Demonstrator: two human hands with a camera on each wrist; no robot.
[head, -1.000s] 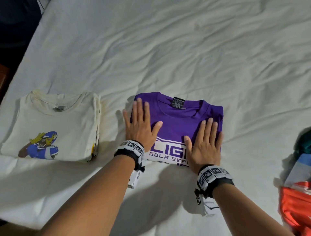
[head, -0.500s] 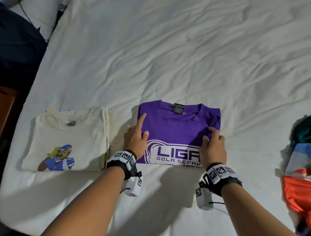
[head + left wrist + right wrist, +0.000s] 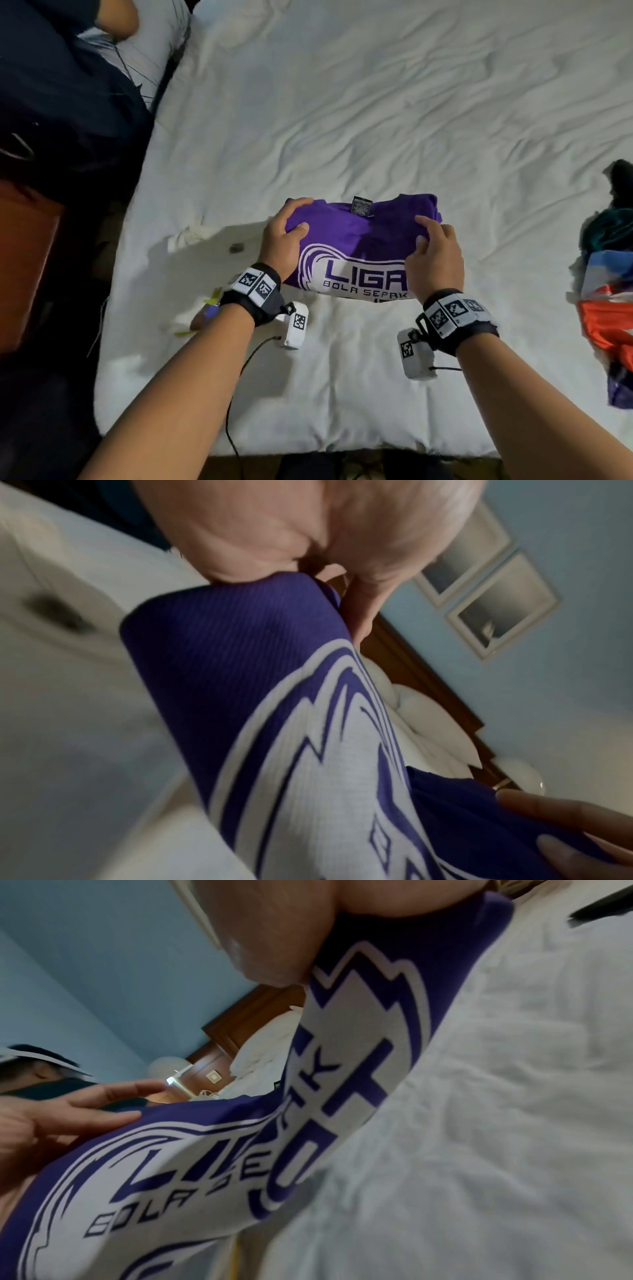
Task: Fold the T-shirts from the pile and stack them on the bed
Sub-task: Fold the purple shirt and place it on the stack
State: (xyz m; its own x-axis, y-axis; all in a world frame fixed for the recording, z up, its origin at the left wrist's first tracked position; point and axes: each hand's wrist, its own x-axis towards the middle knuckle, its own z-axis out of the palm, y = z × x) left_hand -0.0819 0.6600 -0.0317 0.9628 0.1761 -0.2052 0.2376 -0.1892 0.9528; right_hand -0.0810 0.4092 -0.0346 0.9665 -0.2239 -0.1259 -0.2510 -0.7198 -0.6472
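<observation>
Both grips clamped on the folded purple T-shirt (image 3: pixel 356 240): my left hand (image 3: pixel 282 236) holds its left edge, my right hand (image 3: pixel 435 260) its right edge. Shirt is lifted off the white bed (image 3: pixel 376 102), next to the cream T-shirt (image 3: pixel 191 260); unfolded pile (image 3: pixel 606 298) far right

White rumpled bed sheet (image 3: pixel 376 102), dark wooden headboard (image 3: pixel 424 669) at the bed's far end, pale blue wall (image 3: pixel 103 961) behind the headboard, two white-framed pictures (image 3: pixel 486 588) on that wall, white pillows (image 3: pixel 428 723) against the headboard
</observation>
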